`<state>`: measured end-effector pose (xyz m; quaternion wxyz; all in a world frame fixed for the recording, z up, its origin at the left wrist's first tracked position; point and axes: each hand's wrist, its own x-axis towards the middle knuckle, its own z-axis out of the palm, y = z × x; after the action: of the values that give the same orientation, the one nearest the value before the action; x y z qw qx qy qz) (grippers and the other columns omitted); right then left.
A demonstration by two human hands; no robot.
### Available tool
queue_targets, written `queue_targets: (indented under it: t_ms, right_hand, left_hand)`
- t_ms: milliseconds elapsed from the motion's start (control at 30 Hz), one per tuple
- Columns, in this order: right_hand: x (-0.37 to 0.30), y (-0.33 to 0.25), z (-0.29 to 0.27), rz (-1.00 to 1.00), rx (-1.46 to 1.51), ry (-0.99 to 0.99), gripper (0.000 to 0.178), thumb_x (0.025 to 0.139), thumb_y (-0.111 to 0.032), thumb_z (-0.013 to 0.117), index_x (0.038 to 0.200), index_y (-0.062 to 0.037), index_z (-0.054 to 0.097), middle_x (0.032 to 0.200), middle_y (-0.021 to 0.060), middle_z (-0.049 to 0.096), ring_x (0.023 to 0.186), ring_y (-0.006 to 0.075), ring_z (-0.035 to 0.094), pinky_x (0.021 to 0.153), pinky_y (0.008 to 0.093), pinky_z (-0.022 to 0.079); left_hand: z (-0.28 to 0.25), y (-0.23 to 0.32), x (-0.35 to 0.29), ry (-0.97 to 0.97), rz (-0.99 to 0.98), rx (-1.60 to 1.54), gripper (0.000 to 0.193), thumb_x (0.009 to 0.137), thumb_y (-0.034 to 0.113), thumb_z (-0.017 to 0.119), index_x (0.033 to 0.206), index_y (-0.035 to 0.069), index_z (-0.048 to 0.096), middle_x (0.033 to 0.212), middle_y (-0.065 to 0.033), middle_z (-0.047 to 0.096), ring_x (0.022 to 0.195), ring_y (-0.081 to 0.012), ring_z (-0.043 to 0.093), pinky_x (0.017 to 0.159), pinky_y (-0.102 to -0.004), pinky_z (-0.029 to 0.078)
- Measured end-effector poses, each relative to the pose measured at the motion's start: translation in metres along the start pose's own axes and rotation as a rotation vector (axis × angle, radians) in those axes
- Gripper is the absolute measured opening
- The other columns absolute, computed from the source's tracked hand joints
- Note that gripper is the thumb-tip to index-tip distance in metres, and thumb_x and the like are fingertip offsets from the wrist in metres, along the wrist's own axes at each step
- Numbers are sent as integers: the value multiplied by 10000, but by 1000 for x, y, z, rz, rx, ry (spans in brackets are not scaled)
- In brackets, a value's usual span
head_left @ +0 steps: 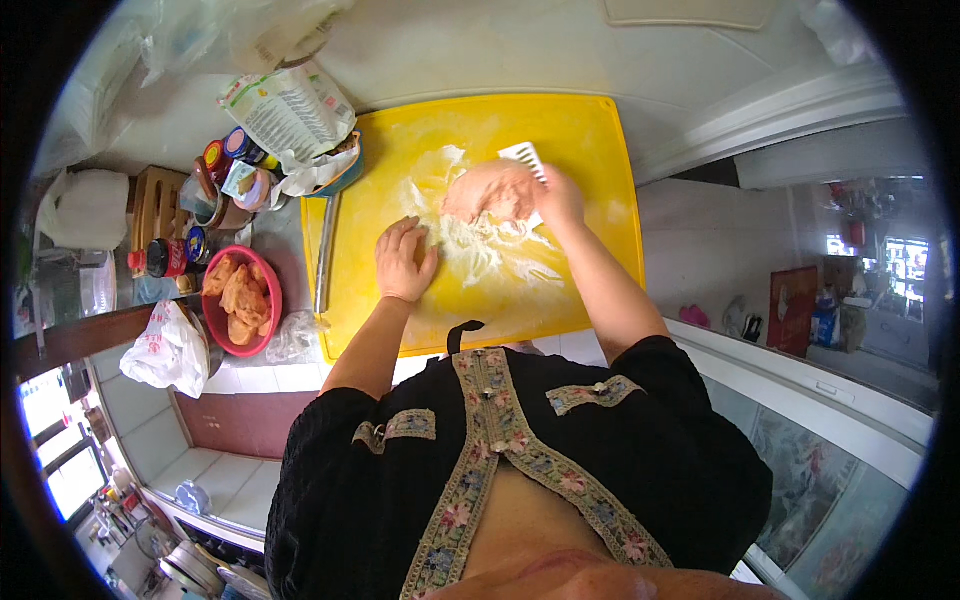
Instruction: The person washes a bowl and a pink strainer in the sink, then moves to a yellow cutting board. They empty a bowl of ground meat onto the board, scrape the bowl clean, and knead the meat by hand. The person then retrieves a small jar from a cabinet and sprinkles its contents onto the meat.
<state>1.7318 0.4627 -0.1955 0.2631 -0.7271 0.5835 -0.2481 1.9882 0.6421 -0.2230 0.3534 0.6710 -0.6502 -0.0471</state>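
Observation:
A lump of pinkish dough [490,192] lies on a large yellow board [570,300]. White flour [480,255] is scattered on the board in front of the dough and to its left. My right hand [560,200] grips a white slotted dough scraper [524,157] at the dough's right side. The scraper is tilted, and my fingers hide part of it. Left of the dough, my left hand [403,262] rests on the board with its fingers stretched out, holding nothing.
Along the board's left edge lies a long metal rod [327,255]. Beside it stand a pink bowl [274,318] of orange-brown pieces, several jars [166,257] and a white plastic bag [170,350]. A blue container [345,178] with an opened packet [290,110] touches the board's far left corner.

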Motion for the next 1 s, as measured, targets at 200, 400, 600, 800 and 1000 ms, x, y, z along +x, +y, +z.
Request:
queue_targets:
  t_ms: [200, 400, 600, 800, 1000]
  right_hand:
    - [-65, -92, -45, -620, -216, 77, 121, 884, -113, 619, 998, -109, 660, 912, 131, 704, 813, 342, 678, 674, 439, 543]
    - [-56, -99, -114, -538, -55, 406, 106, 913, -114, 676, 1008, -68, 684, 906, 103, 713, 780, 299, 685, 692, 380, 554]
    - [-79, 88, -109, 312, 581, 304, 303, 922, -238, 743, 1084, 10, 679, 877, 61, 711, 761, 127, 665, 645, 300, 533]
    - [-160, 113, -66, 527, 484, 185, 244, 911, -230, 745, 1018, -23, 674, 869, 64, 715, 686, 143, 670, 574, 293, 547]
    - [-88, 36, 38, 358, 378, 223, 223, 863, -185, 729, 1002, -25, 663, 827, 148, 724, 680, 265, 703, 602, 400, 551]
  left_hand:
    - [-2, -2, 1, 44, -6, -60, 333, 818, 191, 738, 1117, 83, 642, 1275, -131, 633, 1190, -364, 568, 1030, -468, 435]
    - [-2, -4, 2, 119, -41, -119, 350, 812, 161, 738, 1133, 66, 636, 1274, -158, 630, 1176, -383, 570, 1026, -481, 445]
    - [-24, 62, 57, 48, 183, -258, 396, 794, 194, 755, 1164, 84, 666, 1342, -158, 593, 1261, -384, 526, 1075, -489, 420]
    - [3, 97, 88, -238, 297, -97, 422, 803, 310, 752, 1193, 158, 708, 1405, -98, 573, 1349, -362, 466, 1160, -481, 334]
    - [8, 69, 73, -272, 155, -109, 471, 800, 322, 749, 1246, 181, 698, 1400, -93, 582, 1370, -359, 447, 1173, -475, 321]
